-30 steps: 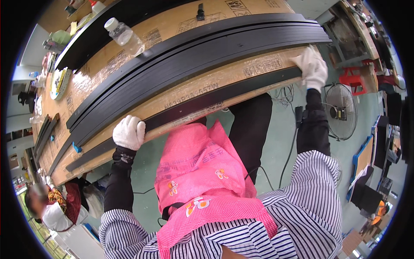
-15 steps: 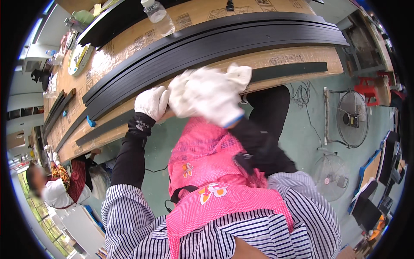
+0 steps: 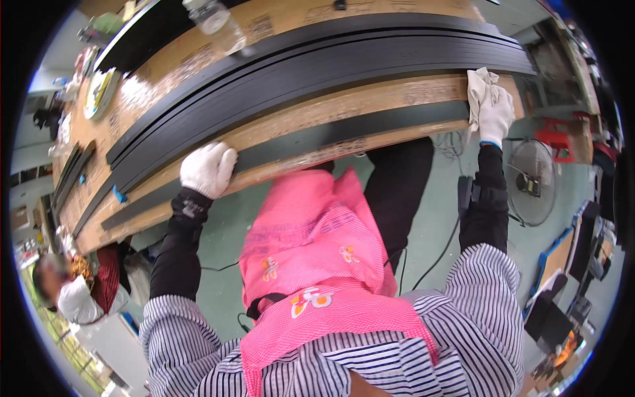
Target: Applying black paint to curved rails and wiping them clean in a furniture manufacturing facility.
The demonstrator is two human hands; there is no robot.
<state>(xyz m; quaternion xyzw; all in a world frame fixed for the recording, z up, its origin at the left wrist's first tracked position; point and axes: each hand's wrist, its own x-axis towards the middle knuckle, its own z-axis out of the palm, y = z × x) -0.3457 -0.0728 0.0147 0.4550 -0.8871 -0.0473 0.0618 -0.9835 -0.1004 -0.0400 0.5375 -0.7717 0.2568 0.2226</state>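
A long flat black strip (image 3: 291, 137) lies along the near edge of a table (image 3: 410, 92) covered in cardboard and clear film. My left hand (image 3: 208, 170), in a white knit glove, is closed over this strip left of the middle. At the strip's right end, my right hand (image 3: 497, 118), also gloved, grips a whitish cloth (image 3: 477, 92) and presses it there. The cloth and glove hide that end. Behind the strip, several wider black strips (image 3: 317, 66) lie side by side across the table.
A clear bottle (image 3: 218, 28) stands behind the strips. Small blue pieces (image 3: 119, 194) and a white-and-yellow object (image 3: 100, 94) lie at left. Another person (image 3: 92, 291) works beyond the table's left end. A floor fan (image 3: 529, 182) and red stool (image 3: 554, 139) stand at right.
My right hand has swept the cloth rightward from the middle to the strip's right end. My left hand has shifted slightly left in the picture, along with the whole view.
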